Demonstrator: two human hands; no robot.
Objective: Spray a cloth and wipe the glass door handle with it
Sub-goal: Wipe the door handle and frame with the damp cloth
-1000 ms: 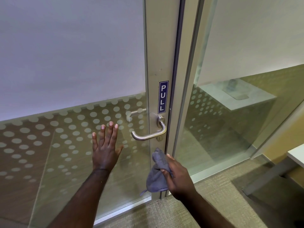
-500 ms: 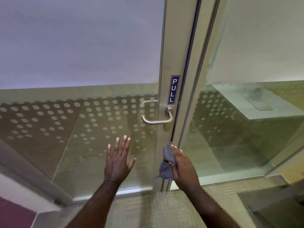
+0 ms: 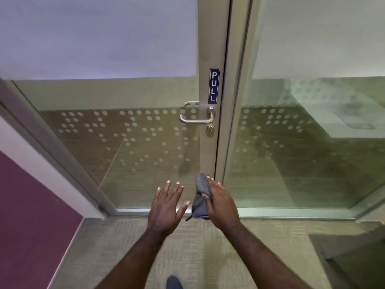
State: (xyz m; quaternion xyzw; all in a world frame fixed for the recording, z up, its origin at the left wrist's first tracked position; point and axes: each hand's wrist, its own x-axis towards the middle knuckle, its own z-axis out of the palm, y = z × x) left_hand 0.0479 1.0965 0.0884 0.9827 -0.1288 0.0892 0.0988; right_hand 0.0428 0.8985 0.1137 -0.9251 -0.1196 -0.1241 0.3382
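The silver lever handle [image 3: 195, 120] sits on the metal frame of the glass door [image 3: 129, 142], just under a blue PULL sign [image 3: 214, 85] and above a brass keyhole [image 3: 210, 131]. My right hand [image 3: 220, 203] is low in front of the door's bottom edge, shut on a bunched grey cloth [image 3: 201, 195]. My left hand [image 3: 166, 207] is beside it with fingers spread and nothing in it, apart from the glass. Both hands are well below the handle. No spray bottle is in view.
A fixed glass panel [image 3: 308, 142] stands to the right of the door frame. A purple and white wall [image 3: 31, 205] is on the left. Carpet [image 3: 198, 257] covers the floor, and a dark shoe tip [image 3: 174, 282] shows at the bottom edge.
The view has pulled back from the door. My left hand has come off the glass and both hands have dropped lower, away from the handle. The cloth stays in my right hand.
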